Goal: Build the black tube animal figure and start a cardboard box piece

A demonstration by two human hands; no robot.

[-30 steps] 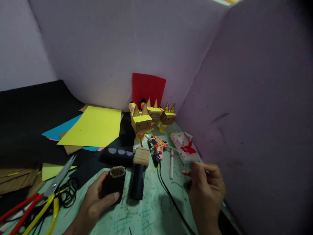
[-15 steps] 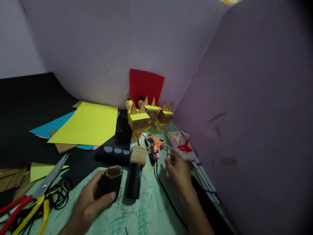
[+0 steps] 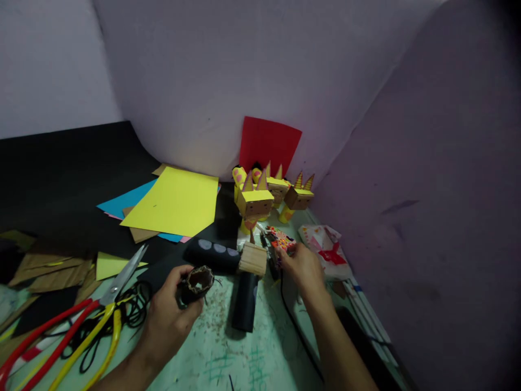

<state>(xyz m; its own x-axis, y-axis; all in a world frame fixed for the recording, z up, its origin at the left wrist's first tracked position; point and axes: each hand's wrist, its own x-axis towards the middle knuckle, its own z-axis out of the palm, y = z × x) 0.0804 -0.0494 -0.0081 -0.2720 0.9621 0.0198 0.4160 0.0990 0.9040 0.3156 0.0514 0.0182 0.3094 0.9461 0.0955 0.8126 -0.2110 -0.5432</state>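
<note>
My left hand [image 3: 169,312] is closed around a short black cardboard tube [image 3: 193,296], its open brown end tilted up towards me. My right hand [image 3: 303,271] is curled around the handle of a flower-patterned glue gun [image 3: 280,239], whose grip is mostly hidden by the fingers. A black cord [image 3: 291,315] trails from the gun towards the front of the table. Between my hands lie a second black tube [image 3: 245,304], a tan corrugated cardboard block [image 3: 253,259] and a black tube with pale purple spots [image 3: 215,254], all close together.
Yellow-topped cardboard animal figures [image 3: 256,203] stand before a red sheet [image 3: 269,142]. Coloured paper [image 3: 175,201] lies back left. Red-handled scissors [image 3: 122,279], yellow-handled pliers [image 3: 108,320] and black cord loops [image 3: 134,304] lie front left. A white-and-red packet [image 3: 328,252] lies right.
My right hand has moved from beside a white-and-pink stick onto the glue gun and taken hold of it. My left hand has tipped the tube's open end towards me. The view has turned left.
</note>
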